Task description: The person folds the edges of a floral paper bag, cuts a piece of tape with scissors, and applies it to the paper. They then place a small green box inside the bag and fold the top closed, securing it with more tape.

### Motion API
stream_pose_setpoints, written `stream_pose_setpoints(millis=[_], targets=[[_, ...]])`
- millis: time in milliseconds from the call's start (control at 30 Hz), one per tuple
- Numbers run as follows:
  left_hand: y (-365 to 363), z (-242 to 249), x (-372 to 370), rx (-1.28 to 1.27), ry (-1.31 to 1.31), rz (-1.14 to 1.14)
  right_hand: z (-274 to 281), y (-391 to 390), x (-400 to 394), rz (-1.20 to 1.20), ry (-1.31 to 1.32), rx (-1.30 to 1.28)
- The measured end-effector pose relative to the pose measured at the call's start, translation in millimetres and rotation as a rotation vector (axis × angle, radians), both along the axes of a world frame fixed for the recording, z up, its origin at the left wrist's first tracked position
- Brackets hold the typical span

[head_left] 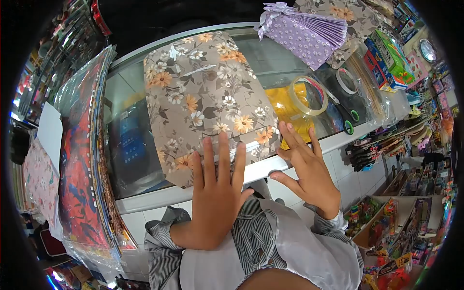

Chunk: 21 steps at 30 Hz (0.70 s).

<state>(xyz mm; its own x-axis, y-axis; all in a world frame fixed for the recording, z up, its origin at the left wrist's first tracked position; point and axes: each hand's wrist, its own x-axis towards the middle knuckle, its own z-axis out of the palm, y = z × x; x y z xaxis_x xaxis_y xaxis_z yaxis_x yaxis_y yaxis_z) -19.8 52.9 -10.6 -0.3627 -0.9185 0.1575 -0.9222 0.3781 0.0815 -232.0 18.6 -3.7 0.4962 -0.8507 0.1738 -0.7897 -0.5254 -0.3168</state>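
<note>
A flat folded piece of grey-brown floral wrapping paper (208,101), printed with orange and white flowers, lies on the glass counter. Its near end has a folded band and angled corners; whether anything is inside is hidden. My left hand (212,193) rests with fingers spread on that near end. At the paper's near right corner is my right hand (309,176), fingers extended and thumb apart, over the counter's white edge. Right of the paper lie a roll of clear tape (296,100), scissors (345,113) with green-lined handles and a smaller tape roll (346,81).
A purple pleated paper piece (309,38) with a bow sits at the back, on more floral paper (345,12). Plastic-sleeved wrapping sheets (84,150) stand along the left. Colourful boxes (386,63) are at the right end. Bins of goods (391,222) fill the lower right.
</note>
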Motion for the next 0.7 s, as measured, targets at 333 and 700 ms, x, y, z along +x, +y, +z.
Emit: stream_pose_setpoints(millis=[333, 700], targets=[[-7, 0, 3, -0.013, 0.045, -0.079, 11, -41, -37, -0.256, -0.078, -0.328], [-6, -9, 7, -0.097, 0.039, -0.076, 13, -33, -15, -0.066, -0.188, -0.294]])
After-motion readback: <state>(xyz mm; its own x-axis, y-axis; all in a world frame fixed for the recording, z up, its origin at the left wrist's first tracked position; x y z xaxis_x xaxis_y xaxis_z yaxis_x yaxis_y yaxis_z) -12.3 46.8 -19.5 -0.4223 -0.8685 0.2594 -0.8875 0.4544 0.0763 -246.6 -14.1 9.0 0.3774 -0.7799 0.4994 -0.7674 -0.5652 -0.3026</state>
